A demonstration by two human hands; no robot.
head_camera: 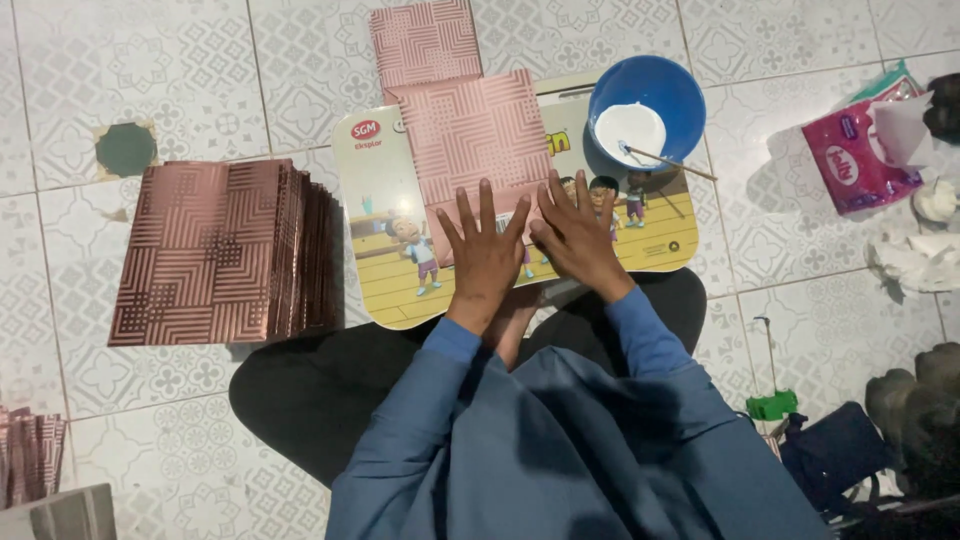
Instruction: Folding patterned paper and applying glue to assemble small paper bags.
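My left hand (487, 255) and my right hand (578, 235) lie flat side by side, fingers spread, pressing the near edge of a pink patterned paper piece (470, 130). The paper rests on a yellow cartoon-printed lap board (385, 190) over my knees. A second part of the same pink paper (425, 40) extends away over the floor tiles. A blue bowl (672, 90) with white paste and a thin stick (668, 160) sits on the board's far right corner, just beyond my right hand.
A stack of shiny pink patterned sheets (215, 250) lies on the tiled floor to the left. A pink tissue pack (855, 155) and crumpled white tissues (915, 255) sit at the right. More pink pieces (30, 455) stand at the lower left; a dark bag (835, 455) lower right.
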